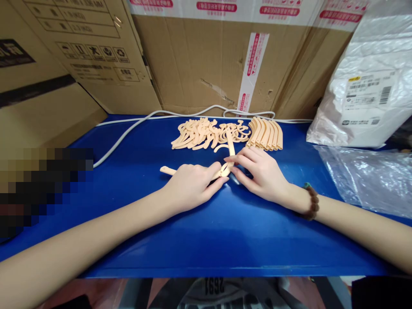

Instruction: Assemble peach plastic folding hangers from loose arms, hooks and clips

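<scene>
Over the middle of the blue table [193,253], my left hand [189,186] is closed on a beige plastic piece [167,171], whose flat end sticks out to the left. My right hand [262,174] pinches the lower end of an upright beige strip [231,143] with a curved hook on its left side. Both pieces meet between my fingertips at a rounded joint; the exact fit there is too small to tell. Just behind my hands lie a pile of curved beige arms [195,134], several small beige hooks [240,132] and a row of beige curved bars [266,134].
Cardboard boxes [199,64] stand along the back and left. A white cable [128,128] runs across the table's rear. At the right are a white parcel bag [360,98] and a clear plastic bag [363,176]. A pixelated dark object [38,189] is at the left.
</scene>
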